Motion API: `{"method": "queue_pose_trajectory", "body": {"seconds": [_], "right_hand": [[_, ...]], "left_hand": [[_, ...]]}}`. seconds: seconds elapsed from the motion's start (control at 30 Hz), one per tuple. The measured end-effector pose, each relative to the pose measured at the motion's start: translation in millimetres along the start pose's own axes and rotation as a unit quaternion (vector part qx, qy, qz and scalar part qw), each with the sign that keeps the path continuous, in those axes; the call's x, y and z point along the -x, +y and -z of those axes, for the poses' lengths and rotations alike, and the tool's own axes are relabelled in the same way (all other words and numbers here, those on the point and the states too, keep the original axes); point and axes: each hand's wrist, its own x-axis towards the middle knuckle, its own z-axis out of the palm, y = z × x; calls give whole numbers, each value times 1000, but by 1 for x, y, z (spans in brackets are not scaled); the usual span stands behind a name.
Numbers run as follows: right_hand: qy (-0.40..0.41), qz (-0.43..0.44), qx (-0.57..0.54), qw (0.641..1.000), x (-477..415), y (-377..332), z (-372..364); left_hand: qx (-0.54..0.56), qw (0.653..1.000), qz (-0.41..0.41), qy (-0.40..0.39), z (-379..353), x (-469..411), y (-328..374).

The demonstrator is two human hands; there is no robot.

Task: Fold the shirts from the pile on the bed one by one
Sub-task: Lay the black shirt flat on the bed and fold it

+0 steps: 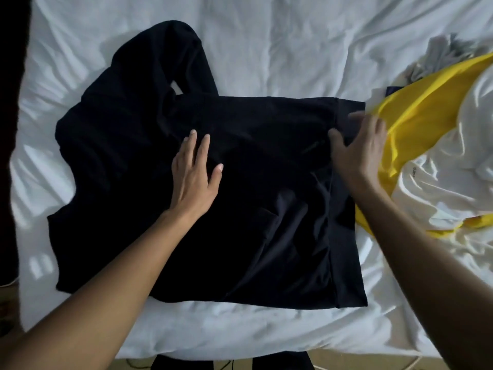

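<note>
The black shirt point(266, 209) lies spread flat in the middle of the bed point(266, 49). It is a soft, matte fabric with a few shallow creases. Its body forms a broad rectangle, and a stitched hem band point(346, 249) runs down its right edge. A long sleeve point(173, 49) is bent up and back at its far left corner, and the near left side bulges out in a loose, rounded shape.

The left hand point(193, 177) rests palm down on the centre of the black shirt, fingers straight and slightly fanned, gripping nothing. The right hand point(360, 150) is on the far part of the hem band. Its fingers are spread wide and the thumb is on the cloth. It is blurred, but it appears flat rather than closed on the fabric.

All around the black shirt is rumpled white bedding with soft folds. Just off its right edge lies the pile: a smooth yellow shirt point(426, 102) touching the hem, and a glossy white shirt point(440, 188) beyond it with small dark print too tiny to read. A crumpled grey garment point(442, 52) lies farther back.
</note>
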Motion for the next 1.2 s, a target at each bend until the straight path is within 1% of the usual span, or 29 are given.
{"method": "queue_pose_trajectory", "body": {"seconds": [0.03, 0.1, 0.17, 0.23, 0.3, 0.43, 0.5, 0.57, 0.6, 0.67, 0.7, 0.73, 0.77, 0.8, 0.83, 0.87, 0.9, 0.93, 1.0, 1.07, 1.1, 1.13, 1.17, 1.2], "right_hand": [[-26, 36, -1, 999, 24, -7, -3], [-111, 81, -11, 990, 76, -20, -11], [-218, 82, 3, 972, 126, -32, -19], [-293, 74, 72, 951, 166, -40, -27], [-341, 64, 109, 931, 189, -46, -33], [-396, 31, 82, 914, 181, -57, -34], [-384, 4, 50, 922, 165, -66, -27], [-336, -67, -58, 938, 144, -80, -19], [-298, -100, -113, 943, 130, -87, -16], [-190, -139, -198, 951, 100, -102, -13], [-134, -160, -229, 951, 87, -107, -14], [-104, -177, -227, 952, 75, -110, -16], [-99, -183, -190, 959, 69, -111, -20], [-113, -185, -110, 970, 69, -112, -23], [-135, -181, -30, 974, 74, -111, -28], [-158, -170, 26, 972, 85, -111, -33], [-173, -154, 56, 971, 100, -114, -39], [-182, -132, 69, 972, 118, -118, -45], [-189, -72, 81, 976, 158, -126, -60], [-190, -18, 85, 978, 198, -135, -79], [-196, -9, 83, 977, 217, -141, -88], [-212, -20, 78, 974, 232, -146, -97], [-233, -36, 73, 969, 246, -150, -105], [-250, -45, 72, 964, 256, -152, -112]], "left_hand": [[13, 1000, 10, 7, 7, 16, -2], [38, 998, 40, 3, 19, 49, -12], [51, 997, 65, -10, 31, 83, -27], [55, 995, 79, -26, 41, 115, -47], [57, 993, 89, -50, 52, 144, -73], [2, 991, 110, -77, 71, 193, -136], [-24, 987, 134, -87, 81, 208, -169], [-31, 984, 156, -81, 91, 217, -197], [-35, 984, 159, -74, 96, 220, -209], [-38, 984, 164, -64, 103, 221, -227], [-32, 983, 171, -67, 106, 220, -234], [-24, 981, 177, -72, 109, 218, -238], [-14, 981, 180, -76, 112, 217, -241], [0, 981, 179, -78, 114, 216, -243], [19, 981, 176, -78, 116, 215, -244], [40, 981, 173, -77, 118, 215, -245], [60, 980, 171, -81, 121, 215, -246], [75, 978, 171, -94, 124, 215, -248], [72, 976, 156, -135, 128, 217, -253], [30, 983, 100, -148, 128, 220, -263], [14, 988, 65, -142, 127, 220, -270], [7, 991, 39, -127, 126, 218, -277], [19, 993, 32, -111, 128, 216, -280], [55, 992, 54, -98, 134, 212, -281]]}}
